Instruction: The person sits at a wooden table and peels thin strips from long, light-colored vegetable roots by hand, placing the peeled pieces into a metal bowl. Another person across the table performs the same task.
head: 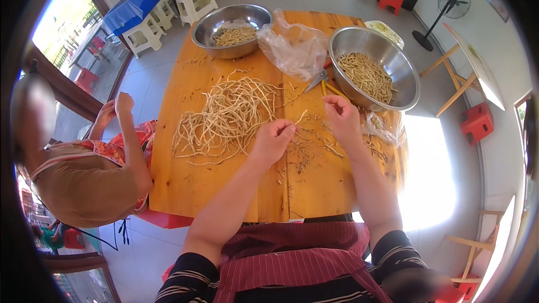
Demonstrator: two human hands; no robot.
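Observation:
My left hand (274,138) is closed on a short pale root piece (301,116), which sticks up past its fingertips over the wooden table. To its right, my right hand (343,118) is raised with thumb and fingertips close together; whether something small is between them cannot be told. A tangled heap of long, thin roots (229,113) lies left of my left hand. Beyond my right hand stands a steel bowl (406,80) holding many short root pieces (366,76). Pruning shears (320,79) with yellow handles lie beside that bowl. Small root scraps (304,155) are scattered between my forearms.
Another steel bowl (202,35) with cut pieces stands at the table's far left, near a crumpled clear plastic bag (294,50). A smaller plastic bag (385,130) lies by the right edge. A co-worker (92,176) sits at the left side, hands raised beside the wooden table (210,193).

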